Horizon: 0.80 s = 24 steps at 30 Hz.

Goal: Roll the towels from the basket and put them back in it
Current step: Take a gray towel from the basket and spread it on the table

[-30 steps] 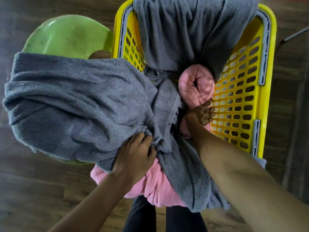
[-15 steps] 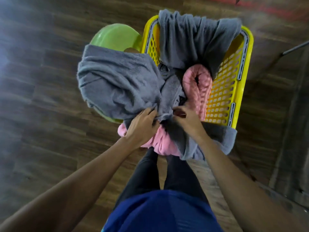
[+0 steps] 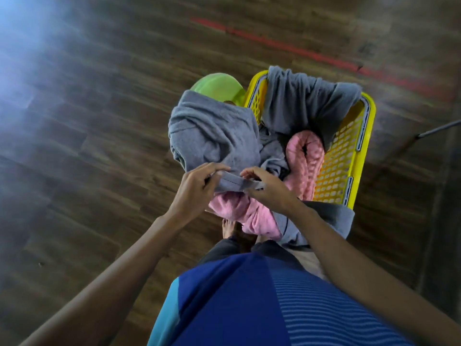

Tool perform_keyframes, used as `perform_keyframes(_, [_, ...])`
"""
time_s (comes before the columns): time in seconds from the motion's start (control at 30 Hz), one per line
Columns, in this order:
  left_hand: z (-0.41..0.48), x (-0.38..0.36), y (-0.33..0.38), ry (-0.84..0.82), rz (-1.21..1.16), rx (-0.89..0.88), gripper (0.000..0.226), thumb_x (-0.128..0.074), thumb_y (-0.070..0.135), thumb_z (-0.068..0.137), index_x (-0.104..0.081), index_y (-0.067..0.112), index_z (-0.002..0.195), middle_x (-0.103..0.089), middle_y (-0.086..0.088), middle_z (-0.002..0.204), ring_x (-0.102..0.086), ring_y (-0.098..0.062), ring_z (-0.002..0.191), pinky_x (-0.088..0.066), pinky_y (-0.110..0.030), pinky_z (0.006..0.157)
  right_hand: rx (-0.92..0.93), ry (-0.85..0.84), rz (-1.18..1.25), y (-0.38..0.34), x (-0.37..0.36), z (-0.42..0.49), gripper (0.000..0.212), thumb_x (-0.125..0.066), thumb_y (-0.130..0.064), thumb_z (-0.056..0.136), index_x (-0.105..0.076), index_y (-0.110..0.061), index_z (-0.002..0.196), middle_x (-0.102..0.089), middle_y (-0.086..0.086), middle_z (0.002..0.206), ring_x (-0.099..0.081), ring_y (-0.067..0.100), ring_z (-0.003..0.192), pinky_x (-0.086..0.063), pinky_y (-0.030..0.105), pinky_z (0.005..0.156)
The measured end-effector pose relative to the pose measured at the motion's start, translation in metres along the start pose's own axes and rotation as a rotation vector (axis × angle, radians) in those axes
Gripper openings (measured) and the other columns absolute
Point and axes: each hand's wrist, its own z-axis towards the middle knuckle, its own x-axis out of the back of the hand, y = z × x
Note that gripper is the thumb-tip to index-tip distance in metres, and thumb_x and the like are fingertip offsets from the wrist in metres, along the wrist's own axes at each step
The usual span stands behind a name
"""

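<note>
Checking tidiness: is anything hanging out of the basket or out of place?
Yes. A grey towel spills over the left rim of the basket onto a green stool, and a pink towel hangs over the near edge.

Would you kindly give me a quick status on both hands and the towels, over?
Left hand, right hand both pinching grey towel hem. Rolled pink towel in yellow basket. Loose pink towel beneath hands.

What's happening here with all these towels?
A person stands over a yellow basket, left hand and right hand pinching the edge of a grey towel that spills over its side. A rolled pink towel sits inside; a loose pink towel and a second grey towel are not yet rolled.
</note>
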Motion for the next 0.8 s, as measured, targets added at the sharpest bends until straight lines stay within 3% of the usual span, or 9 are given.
perform_keyframes(0.07, [0.003, 0.013, 0.010, 0.043, -0.036, -0.009, 0.022, -0.055, 0.006, 0.096, -0.071, 0.012, 0.109, -0.071, 0.008, 0.106, -0.059, 0.011, 0.098, -0.041, -0.007, 0.084, 0.034, -0.041, -0.061, -0.004, 0.000, 0.002, 0.033, -0.072, -0.021, 0.085, -0.063, -0.016, 0.116, -0.062, -0.008, 0.108, -0.056, 0.003, 0.098, -0.042, 0.016, 0.084])
perform_keyframes(0.13, [0.007, 0.025, 0.018, 0.092, -0.055, -0.007, 0.022, -0.054, 0.008, 0.097, -0.070, 0.014, 0.111, -0.071, 0.013, 0.102, -0.062, 0.008, 0.093, -0.043, -0.009, 0.080, 0.023, 0.005, -0.080, -0.007, 0.004, 0.004, 0.009, -0.070, -0.020, 0.086, -0.067, -0.018, 0.094, -0.062, -0.007, 0.087, -0.054, 0.002, 0.078, -0.040, 0.025, 0.073])
perform_keyframes(0.2, [0.011, 0.032, 0.023, 0.102, -0.042, 0.000, 0.023, -0.053, 0.008, 0.097, -0.068, 0.015, 0.113, -0.066, 0.021, 0.095, -0.059, 0.012, 0.086, -0.039, -0.006, 0.075, 0.026, 0.110, -0.015, -0.015, 0.010, 0.004, 0.018, -0.068, -0.015, 0.088, -0.063, -0.029, 0.078, -0.058, -0.010, 0.071, -0.050, -0.001, 0.064, -0.039, 0.023, 0.066])
perform_keyframes(0.3, [0.020, 0.033, 0.030, 0.015, 0.006, -0.014, 0.024, -0.054, 0.016, 0.097, -0.063, 0.019, 0.119, -0.064, 0.018, 0.099, -0.058, 0.009, 0.091, -0.041, -0.011, 0.078, 0.114, 0.167, 0.081, -0.040, 0.017, 0.005, 0.006, -0.066, -0.024, 0.088, -0.071, -0.023, 0.090, -0.067, -0.001, 0.080, -0.058, 0.006, 0.075, -0.047, 0.025, 0.072])
perform_keyframes(0.37, [0.030, 0.030, 0.034, -0.060, 0.044, -0.023, 0.031, -0.063, 0.030, 0.093, -0.060, 0.023, 0.123, -0.065, 0.011, 0.112, -0.058, 0.002, 0.101, -0.044, -0.017, 0.087, 0.214, 0.181, -0.011, -0.065, 0.024, 0.007, 0.023, -0.062, -0.031, 0.084, -0.072, -0.015, 0.096, -0.069, 0.000, 0.085, -0.059, 0.005, 0.080, -0.046, 0.028, 0.073])
perform_keyframes(0.43, [0.040, 0.029, 0.038, -0.101, 0.079, -0.023, 0.036, -0.068, 0.037, 0.088, -0.062, 0.023, 0.120, -0.066, 0.008, 0.113, -0.059, -0.005, 0.105, -0.045, -0.022, 0.092, 0.311, 0.201, -0.113, -0.085, 0.033, 0.010, 0.027, -0.061, -0.026, 0.081, -0.072, -0.008, 0.099, -0.070, 0.004, 0.089, -0.060, 0.007, 0.084, -0.045, 0.028, 0.073])
perform_keyframes(0.53, [0.052, 0.039, 0.046, -0.149, 0.083, -0.012, 0.027, -0.068, 0.038, 0.088, -0.068, 0.022, 0.109, -0.071, 0.007, 0.100, -0.063, -0.007, 0.094, -0.047, -0.027, 0.086, 0.349, 0.221, -0.162, -0.101, 0.044, 0.011, 0.018, -0.066, -0.013, 0.086, -0.071, -0.003, 0.100, -0.070, 0.009, 0.089, -0.061, 0.014, 0.082, -0.046, 0.035, 0.074])
perform_keyframes(0.7, [0.067, 0.056, 0.056, -0.287, 0.297, -0.027, 0.025, -0.062, 0.044, 0.091, -0.068, 0.020, 0.092, -0.067, 0.005, 0.080, -0.062, -0.011, 0.082, -0.047, -0.028, 0.077, 0.342, 0.275, -0.173, -0.109, 0.052, 0.006, 0.002, -0.067, -0.012, 0.088, -0.069, -0.013, 0.089, -0.060, -0.009, 0.074, -0.052, -0.004, 0.066, -0.038, 0.018, 0.063])
perform_keyframes(0.8, [0.065, 0.064, 0.053, -0.268, 0.257, -0.062, 0.021, -0.062, 0.036, 0.093, -0.058, 0.021, 0.078, -0.063, 0.004, 0.073, -0.061, -0.013, 0.076, -0.046, -0.028, 0.072, 0.338, 0.234, -0.211, -0.118, 0.061, 0.003, 0.010, -0.068, -0.021, 0.089, -0.067, -0.015, 0.082, -0.056, -0.012, 0.065, -0.052, -0.008, 0.061, -0.037, 0.013, 0.058])
